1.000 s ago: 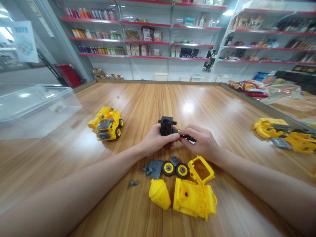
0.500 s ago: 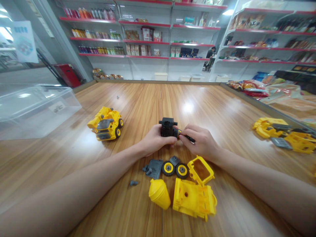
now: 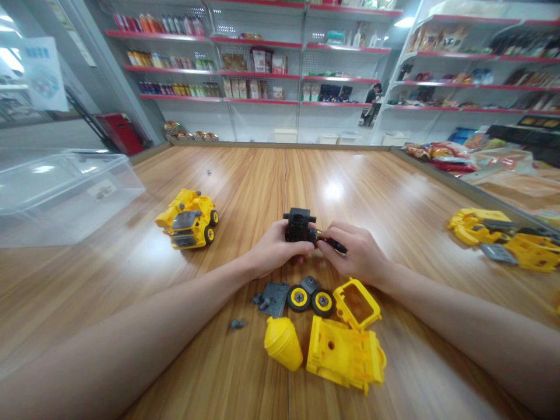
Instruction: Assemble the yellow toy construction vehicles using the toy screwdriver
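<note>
My left hand [image 3: 275, 252] grips a black toy chassis block [image 3: 298, 224] just above the wooden table [image 3: 245, 181]. My right hand [image 3: 356, 252] pinches a small black screwdriver [image 3: 333, 244], its yellow-collared tip against the block's right side. In front of my hands lie loose toy parts: a grey plate [image 3: 275, 297], two yellow-hubbed wheels [image 3: 310, 301], a yellow cab frame [image 3: 356, 303], a yellow body shell [image 3: 343, 353] and a yellow mixer drum [image 3: 282, 344]. A small grey screw [image 3: 237, 324] lies to their left.
An assembled yellow toy truck [image 3: 189, 219] stands to the left. A clear plastic bin [image 3: 56, 192] sits at the far left. More yellow and grey toy parts [image 3: 503, 236] lie at the right edge. Store shelves [image 3: 258, 70] line the back wall.
Both hands have stayed almost still on the black block and screwdriver; the block has shifted very slightly to the right.
</note>
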{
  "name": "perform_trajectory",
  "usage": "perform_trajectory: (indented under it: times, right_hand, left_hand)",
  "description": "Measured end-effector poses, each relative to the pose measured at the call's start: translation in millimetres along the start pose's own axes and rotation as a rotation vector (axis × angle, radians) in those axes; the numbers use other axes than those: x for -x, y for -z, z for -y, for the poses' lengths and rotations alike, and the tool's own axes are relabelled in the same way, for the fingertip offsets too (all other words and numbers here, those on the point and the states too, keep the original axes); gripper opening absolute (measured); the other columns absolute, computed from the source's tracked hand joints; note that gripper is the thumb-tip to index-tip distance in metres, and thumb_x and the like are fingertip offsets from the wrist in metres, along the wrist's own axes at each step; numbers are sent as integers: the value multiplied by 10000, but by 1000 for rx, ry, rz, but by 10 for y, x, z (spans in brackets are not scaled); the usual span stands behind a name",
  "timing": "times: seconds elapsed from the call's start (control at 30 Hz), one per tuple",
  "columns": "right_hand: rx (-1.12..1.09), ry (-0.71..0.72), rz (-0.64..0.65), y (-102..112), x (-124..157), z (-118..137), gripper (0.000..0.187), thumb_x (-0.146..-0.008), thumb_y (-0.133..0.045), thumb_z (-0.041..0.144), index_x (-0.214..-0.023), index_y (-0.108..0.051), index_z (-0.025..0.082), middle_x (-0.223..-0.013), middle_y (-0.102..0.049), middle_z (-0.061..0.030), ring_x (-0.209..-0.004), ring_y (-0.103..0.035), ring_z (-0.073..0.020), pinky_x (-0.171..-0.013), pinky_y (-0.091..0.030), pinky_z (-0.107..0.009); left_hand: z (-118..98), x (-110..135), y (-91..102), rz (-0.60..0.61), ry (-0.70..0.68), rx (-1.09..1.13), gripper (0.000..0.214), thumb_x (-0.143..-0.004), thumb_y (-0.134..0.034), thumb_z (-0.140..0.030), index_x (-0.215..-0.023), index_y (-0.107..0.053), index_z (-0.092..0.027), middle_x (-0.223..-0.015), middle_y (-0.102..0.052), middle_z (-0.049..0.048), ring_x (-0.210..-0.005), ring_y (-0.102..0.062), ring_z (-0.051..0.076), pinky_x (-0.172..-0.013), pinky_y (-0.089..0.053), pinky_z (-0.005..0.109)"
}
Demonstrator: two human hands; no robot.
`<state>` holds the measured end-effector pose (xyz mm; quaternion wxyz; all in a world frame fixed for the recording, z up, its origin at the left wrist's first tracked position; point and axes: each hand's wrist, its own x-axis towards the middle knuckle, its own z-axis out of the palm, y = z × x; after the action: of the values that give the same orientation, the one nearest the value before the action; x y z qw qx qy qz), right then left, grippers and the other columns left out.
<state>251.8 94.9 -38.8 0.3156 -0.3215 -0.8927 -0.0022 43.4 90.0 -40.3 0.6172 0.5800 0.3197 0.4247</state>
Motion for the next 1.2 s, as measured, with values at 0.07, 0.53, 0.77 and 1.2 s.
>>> perform_trajectory:
  times: [0.07,0.53,0.77,1.2]
  right_hand:
    - [-17,-4,-18,2,3,3,118,-880,-587,232,-985,-594,177,-886,-647,-60,-788,-626,-184,-688,-472,-294]
    - [4,-16,-7,-4,12,-5,83,-904,-553,221,-966,-589,180,-885,-654,-64,-787,-630,-185,-688,-465,-293]
    - [16,-31,6,-18,20,-4,85,-916,-544,232,-935,-605,176,-828,-661,-42,-723,-620,-164,-631,-426,-270]
    - [-219,-227,50,-52,26,17,119,-904,-565,249,-826,-624,183,-696,-634,1,-600,-547,-122,-570,-399,-241]
  left_hand:
    - [0,-3,3,10,-10,-5,407,-747,-734,-211,-1108,-577,-111,-755,-626,16,-547,-551,89,-506,-461,219]
    - [37,-19,21,4,-19,-38,420,-756,-740,-270,-1107,-558,-127,-684,-588,-8,-522,-536,97,-487,-430,224]
    - [46,-16,38,22,-21,-57,391,-782,-714,-250,-1114,-550,-123,-700,-598,3,-553,-551,104,-508,-450,227]
    - [32,1,41,39,-21,-4,467,-742,-767,-274,-1140,-554,-158,-901,-647,51,-663,-623,140,-551,-504,251]
